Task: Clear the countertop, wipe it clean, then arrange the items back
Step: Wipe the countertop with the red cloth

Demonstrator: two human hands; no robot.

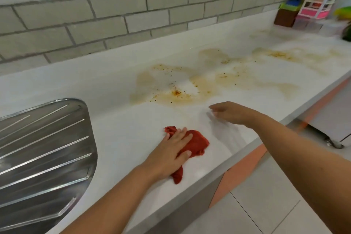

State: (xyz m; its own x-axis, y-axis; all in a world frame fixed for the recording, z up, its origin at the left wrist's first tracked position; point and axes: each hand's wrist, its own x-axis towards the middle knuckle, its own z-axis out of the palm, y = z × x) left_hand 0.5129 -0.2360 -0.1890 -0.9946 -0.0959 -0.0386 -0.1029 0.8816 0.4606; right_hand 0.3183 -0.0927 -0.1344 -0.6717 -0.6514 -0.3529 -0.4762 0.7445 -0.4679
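A white countertop point(117, 85) runs beneath a grey brick-tiled wall, with a steel drainboard point(41, 148) at its near left. Nearest, the left hand point(171, 150) lies flat, fingers straight, pressing a crumpled red cloth point(197, 142) onto the surface, likely for wiping pressure. Just beyond, the right hand point(228, 113) hovers loosely open and holds nothing, perhaps for balance. Farther on spread brownish stains point(178, 93), not yet wiped. Colourful containers point(311, 9) stand at the far right end, seemingly set clear.

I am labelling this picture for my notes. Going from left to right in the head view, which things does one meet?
Steel drainboard → red cloth under the flat left hand → right hand → colourful rack at the far right.
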